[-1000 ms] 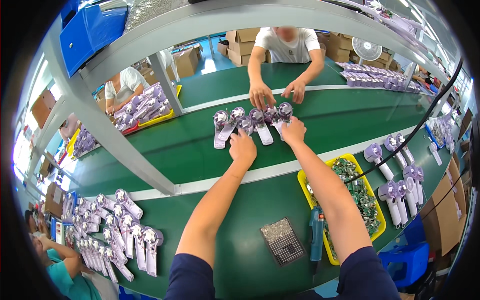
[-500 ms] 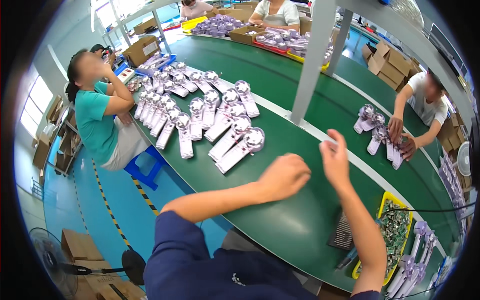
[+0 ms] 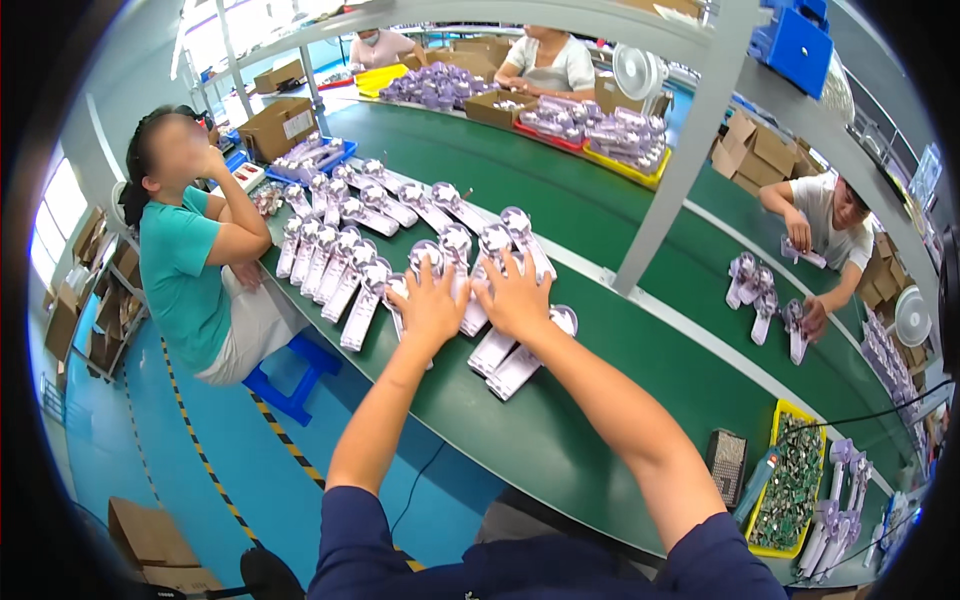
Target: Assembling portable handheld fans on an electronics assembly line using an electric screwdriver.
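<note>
Many lilac-and-white handheld housings, each with a round head and a long flat handle, lie in rows on the green table. My left hand (image 3: 430, 303) rests with fingers spread over the heads of several housings in the middle group. Beside it, my right hand (image 3: 517, 298) also lies spread, its fingertips on other heads of that group. Neither hand is closed round anything. Just below my right hand, two housings (image 3: 513, 372) lie side by side, their heads partly behind my wrist. To the left, another row of housings (image 3: 332, 268) lies with handles pointing toward me.
A grey upright post (image 3: 675, 170) stands on the table beyond my right hand. At right are a yellow tray (image 3: 757, 548) of small green circuit boards, a power screwdriver (image 3: 760, 480) and a dark box of small parts (image 3: 727, 465). Co-workers sit left, far and right.
Both hands have moved left and forward, from above the bare table onto the housings, with fingers now spread. At right, the co-worker's hands have moved apart, one lifting a housing.
</note>
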Available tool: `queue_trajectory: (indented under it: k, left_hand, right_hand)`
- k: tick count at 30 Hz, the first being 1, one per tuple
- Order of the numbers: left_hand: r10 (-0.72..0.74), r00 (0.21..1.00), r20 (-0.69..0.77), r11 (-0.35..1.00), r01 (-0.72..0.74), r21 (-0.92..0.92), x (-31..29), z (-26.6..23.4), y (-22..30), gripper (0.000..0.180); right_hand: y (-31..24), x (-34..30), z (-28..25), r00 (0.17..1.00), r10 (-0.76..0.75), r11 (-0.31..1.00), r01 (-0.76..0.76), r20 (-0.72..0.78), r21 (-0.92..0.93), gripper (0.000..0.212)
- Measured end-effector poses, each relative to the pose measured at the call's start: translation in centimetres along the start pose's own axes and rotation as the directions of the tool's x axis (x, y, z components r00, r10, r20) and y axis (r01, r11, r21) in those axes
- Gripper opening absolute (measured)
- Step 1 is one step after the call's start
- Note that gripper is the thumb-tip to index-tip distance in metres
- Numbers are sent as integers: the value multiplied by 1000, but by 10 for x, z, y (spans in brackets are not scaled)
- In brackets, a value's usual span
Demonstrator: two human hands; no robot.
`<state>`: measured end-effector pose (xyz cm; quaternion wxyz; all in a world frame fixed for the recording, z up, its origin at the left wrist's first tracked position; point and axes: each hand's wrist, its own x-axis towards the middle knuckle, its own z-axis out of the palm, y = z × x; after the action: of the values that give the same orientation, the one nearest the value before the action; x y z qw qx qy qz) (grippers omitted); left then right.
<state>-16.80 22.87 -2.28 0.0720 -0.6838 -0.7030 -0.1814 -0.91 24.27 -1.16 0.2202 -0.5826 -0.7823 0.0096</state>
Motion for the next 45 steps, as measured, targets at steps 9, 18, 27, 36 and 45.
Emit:
queue_trajectory:
  k: [9, 18, 27, 36, 45]
  left_hand:
    - [201, 976, -80, 978, -205, -42, -21, -5, -13, 52]
    - [418, 907, -46, 904, -421, -77, -54, -32, -11, 52]
    - [565, 821, 85, 814, -539, -216, -56, -61, -20, 55]
    - [824, 544, -155, 274, -624, -732, -92, -112, 58, 48]
    - [948, 312, -69, 164, -660, -733, -108, -65, 153, 14]
  right_hand:
    - [5, -18, -5, 987, -145, 984, 151, 62, -91, 47]
    - [14, -83, -40, 977, -212, 968, 206, -29, -141, 40]
    - [-8, -111, -85, 981, -148, 969, 169, 122, -182, 50]
    - [44, -247, -234, 870, 452, 768, -266, -199, 582, 43]
    - [130, -446, -275, 493, 792, 589, -456, -362, 668, 26]
